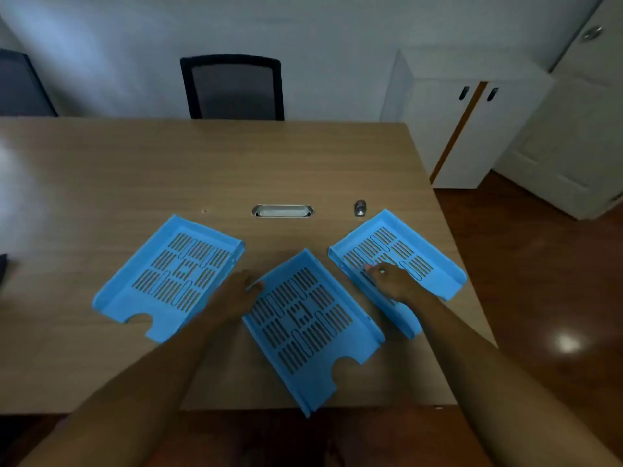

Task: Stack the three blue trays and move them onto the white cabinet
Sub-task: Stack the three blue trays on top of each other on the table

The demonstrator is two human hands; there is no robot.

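Observation:
Three blue slotted trays lie flat and apart on the wooden table (135, 170). The left tray (124, 298) is angled to the left. The middle tray (362, 335) reaches the table's near edge. The right tray (438, 274) sits close to the table's right edge. My left hand (236, 294) is at the far left corner of the middle tray, thumb over its rim. My right hand (394, 281) is across the left wall of the right tray, fingers curled onto its floor. The white cabinet (472, 129) stands beyond the table's far right corner.
A black mesh chair (232, 89) stands behind the table. A metal cable slot (282, 210) and a small metal object (360, 207) sit just beyond the trays. A white door (580, 129) and wooden floor (539, 298) are on the right.

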